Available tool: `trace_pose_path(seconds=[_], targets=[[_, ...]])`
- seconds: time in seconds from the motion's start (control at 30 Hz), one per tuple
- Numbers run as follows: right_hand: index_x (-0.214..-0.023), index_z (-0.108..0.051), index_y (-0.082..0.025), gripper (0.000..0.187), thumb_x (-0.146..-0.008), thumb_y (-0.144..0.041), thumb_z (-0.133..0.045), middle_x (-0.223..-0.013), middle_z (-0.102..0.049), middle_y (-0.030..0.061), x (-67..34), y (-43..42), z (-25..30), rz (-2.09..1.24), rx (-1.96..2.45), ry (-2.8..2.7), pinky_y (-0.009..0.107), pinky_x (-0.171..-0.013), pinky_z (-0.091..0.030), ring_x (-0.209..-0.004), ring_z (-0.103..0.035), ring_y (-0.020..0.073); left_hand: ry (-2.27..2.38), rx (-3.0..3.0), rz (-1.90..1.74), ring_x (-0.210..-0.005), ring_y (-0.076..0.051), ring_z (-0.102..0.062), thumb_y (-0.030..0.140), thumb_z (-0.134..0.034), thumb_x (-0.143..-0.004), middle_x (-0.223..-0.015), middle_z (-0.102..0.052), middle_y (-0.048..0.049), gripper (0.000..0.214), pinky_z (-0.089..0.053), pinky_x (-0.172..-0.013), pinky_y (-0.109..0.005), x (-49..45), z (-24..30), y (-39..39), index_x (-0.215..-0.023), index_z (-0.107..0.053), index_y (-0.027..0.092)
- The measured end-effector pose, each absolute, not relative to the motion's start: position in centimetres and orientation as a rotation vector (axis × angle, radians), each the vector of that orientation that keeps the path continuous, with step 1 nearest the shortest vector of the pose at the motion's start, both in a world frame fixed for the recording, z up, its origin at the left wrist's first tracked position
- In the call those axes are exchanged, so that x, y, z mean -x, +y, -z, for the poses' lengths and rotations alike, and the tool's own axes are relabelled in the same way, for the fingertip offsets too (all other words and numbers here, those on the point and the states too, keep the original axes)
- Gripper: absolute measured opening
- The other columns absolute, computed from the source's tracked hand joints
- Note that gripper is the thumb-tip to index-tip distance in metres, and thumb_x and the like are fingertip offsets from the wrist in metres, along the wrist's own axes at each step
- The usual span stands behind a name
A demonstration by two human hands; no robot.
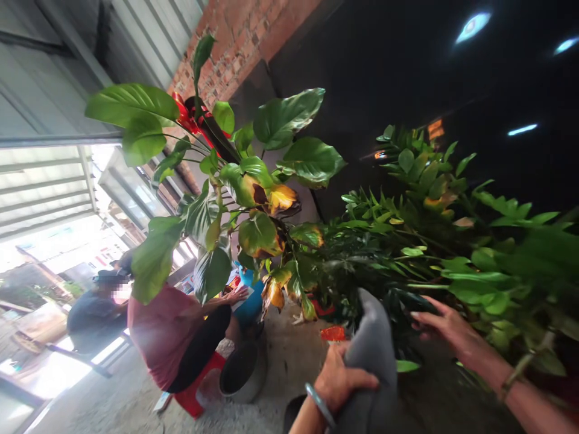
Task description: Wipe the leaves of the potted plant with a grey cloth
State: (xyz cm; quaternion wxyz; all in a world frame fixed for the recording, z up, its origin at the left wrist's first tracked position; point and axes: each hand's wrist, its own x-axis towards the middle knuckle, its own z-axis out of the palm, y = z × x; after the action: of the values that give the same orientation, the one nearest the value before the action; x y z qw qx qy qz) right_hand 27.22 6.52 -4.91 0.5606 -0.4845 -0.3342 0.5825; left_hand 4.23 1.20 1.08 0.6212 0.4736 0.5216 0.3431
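Note:
My left hand (338, 375), with a bracelet on its wrist, is closed around a tall grey piece (374, 343) that looks like fabric. Its thumb lies across the front and its fingers are partly hidden. I cannot tell whether this is loose cloth or part of a garment. To the right, my right hand (446, 328) reaches in beside the dark lower leaves of the green plants (479, 283). The fingers are extended and apart, and nothing shows in them. A ring-like bracelet circles that wrist. A small red-orange piece (332, 333) lies beyond my left hand.
A large-leaved potted plant (253, 181) with yellowed, browned leaves rises ahead. Left of it, a person in a pink shirt (158, 337) sits on a red stool (199, 386) near a dark bucket (242, 371) and a blue container (248, 301). Another person (93, 316) sits farther back. A dark glossy wall (384, 66) stands behind.

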Motion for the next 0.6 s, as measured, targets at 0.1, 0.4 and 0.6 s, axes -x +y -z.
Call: trace_pose_path(seconds=[0.1, 0.4, 0.6], targets=[[-0.072, -0.063, -0.027, 0.024, -0.05, -0.029, -0.072, -0.056, -0.069, 0.0006, -27.3, 6.7, 5.6, -1.383, 1.117, -0.802, 0.031, -0.045, -0.05, -0.05, -0.063, 0.0218, 1.064, -1.114, -0.816, -0.052, -0.013, -0.053, 0.021, -0.078, -0.041, -0.059, -0.065, 0.0003, 0.03, -0.041, -0.052, -0.025, -3.1, -2.5, 0.4, -0.07, -0.074, 0.013], [-0.075, -0.062, -0.027, 0.027, -0.052, -0.029, -0.075, -0.06, -0.071, 0.0019, -26.9, 6.6, 5.9, -1.374, 1.138, -0.737, 0.031, -0.045, -0.049, -0.05, -0.062, 0.0212, 1.272, -0.562, -1.214, -0.043, -0.015, -0.054, 0.027, -0.073, -0.053, -0.049, -0.061, -0.0019, 0.017, -0.044, -0.047, -0.027, -2.0, -2.8, 3.9, -0.061, -0.064, 0.015], [-0.076, -0.061, -0.027, 0.028, -0.051, -0.031, -0.073, -0.061, -0.071, 0.0028, -27.3, 6.8, 6.2, -1.32, 1.176, -0.776, 0.036, -0.048, -0.052, -0.051, -0.063, 0.0242, 1.095, -0.67, -0.913, -0.061, -0.022, -0.064, 0.025, -0.08, -0.05, -0.065, -0.071, -0.0083, 0.03, -0.049, -0.06, -0.032, -0.8, 1.1, 0.0, -0.077, -0.073, 0.013]])
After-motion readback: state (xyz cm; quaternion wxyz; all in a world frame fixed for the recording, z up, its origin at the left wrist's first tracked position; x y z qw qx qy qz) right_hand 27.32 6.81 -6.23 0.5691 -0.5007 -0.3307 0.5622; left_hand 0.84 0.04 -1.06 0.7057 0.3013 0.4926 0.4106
